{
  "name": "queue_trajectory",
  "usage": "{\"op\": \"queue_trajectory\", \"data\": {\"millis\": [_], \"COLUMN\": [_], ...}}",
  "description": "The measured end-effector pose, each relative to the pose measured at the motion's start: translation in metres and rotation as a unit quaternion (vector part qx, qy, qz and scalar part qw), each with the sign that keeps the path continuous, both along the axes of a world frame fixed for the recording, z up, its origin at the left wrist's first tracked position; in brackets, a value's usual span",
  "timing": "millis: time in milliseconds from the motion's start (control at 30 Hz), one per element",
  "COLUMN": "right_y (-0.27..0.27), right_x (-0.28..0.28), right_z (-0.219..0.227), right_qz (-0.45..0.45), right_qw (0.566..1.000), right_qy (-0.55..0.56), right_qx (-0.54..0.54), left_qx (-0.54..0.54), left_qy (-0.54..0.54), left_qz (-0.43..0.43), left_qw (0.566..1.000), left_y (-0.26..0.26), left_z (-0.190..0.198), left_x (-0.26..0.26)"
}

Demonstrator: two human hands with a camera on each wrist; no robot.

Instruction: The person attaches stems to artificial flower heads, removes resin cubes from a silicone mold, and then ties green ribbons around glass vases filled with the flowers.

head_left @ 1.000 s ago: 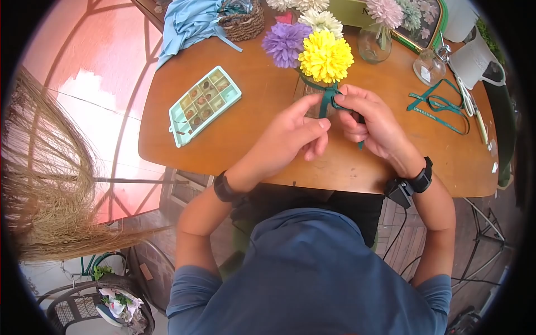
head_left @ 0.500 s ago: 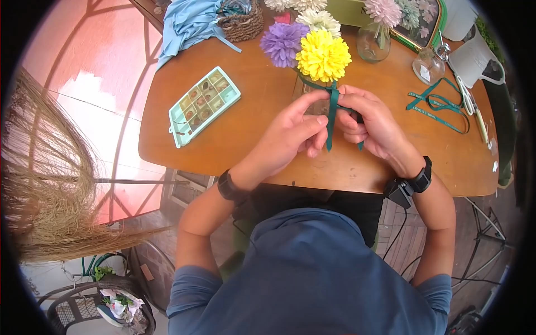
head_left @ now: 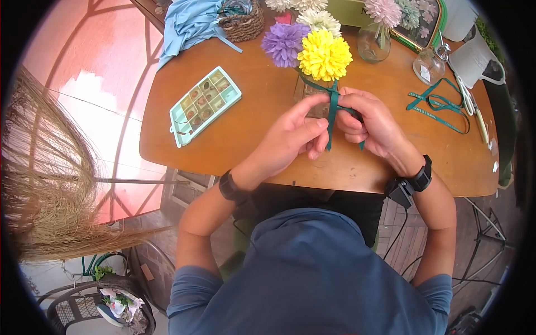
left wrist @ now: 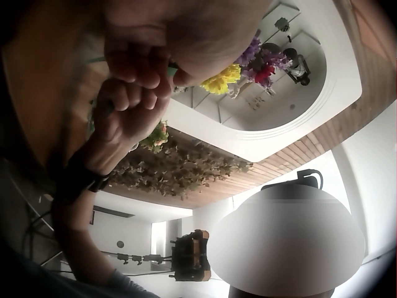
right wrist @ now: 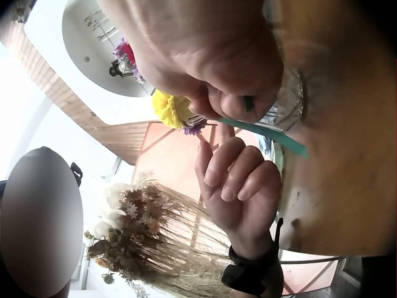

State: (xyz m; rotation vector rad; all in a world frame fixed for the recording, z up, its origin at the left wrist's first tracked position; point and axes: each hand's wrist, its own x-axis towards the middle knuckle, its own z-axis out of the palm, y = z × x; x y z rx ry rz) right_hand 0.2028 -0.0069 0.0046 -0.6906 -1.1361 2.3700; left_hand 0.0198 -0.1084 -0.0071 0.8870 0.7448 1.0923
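Observation:
A dark green ribbon (head_left: 333, 111) is wrapped below a yellow flower (head_left: 325, 54) and a purple flower (head_left: 283, 44), over a clear glass vase (right wrist: 294, 99). One tail of it hangs straight down between the hands. My left hand (head_left: 290, 134) reaches in from the left, its straight index fingertip at the ribbon's crossing. The left thumb stays apart from that finger, and the other fingers are loosely bent. With thumb and curled fingers, my right hand (head_left: 371, 120) grips the ribbon from the right; a bit of green shows inside its fist in the right wrist view.
On the left lies a mint compartment tray (head_left: 205, 106) with small pieces. A woven basket (head_left: 243, 25) and blue cloth (head_left: 187, 28) sit behind. To the right are loose green ribbon (head_left: 438, 106), scissors (head_left: 469, 103), a glass bottle (head_left: 430, 67) and a white pitcher (head_left: 474, 61).
One second ago the ribbon was bunched at the fingertips; its tail now hangs straight down between the hands. Both hands have stayed nearly in place.

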Motion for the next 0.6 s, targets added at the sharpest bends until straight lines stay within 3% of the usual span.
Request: {"op": "queue_trajectory", "data": {"millis": [600], "right_y": [-0.0004], "right_x": [0.0016], "right_z": [0.0034], "right_qz": [0.014], "right_qw": [1.0], "right_qy": [-0.014], "right_qx": [-0.005], "left_qx": [-0.011], "left_qy": [0.017], "left_qz": [0.02], "left_qw": [1.0], "left_y": [0.0009], "left_z": [-0.0001], "left_x": [0.0013]}}
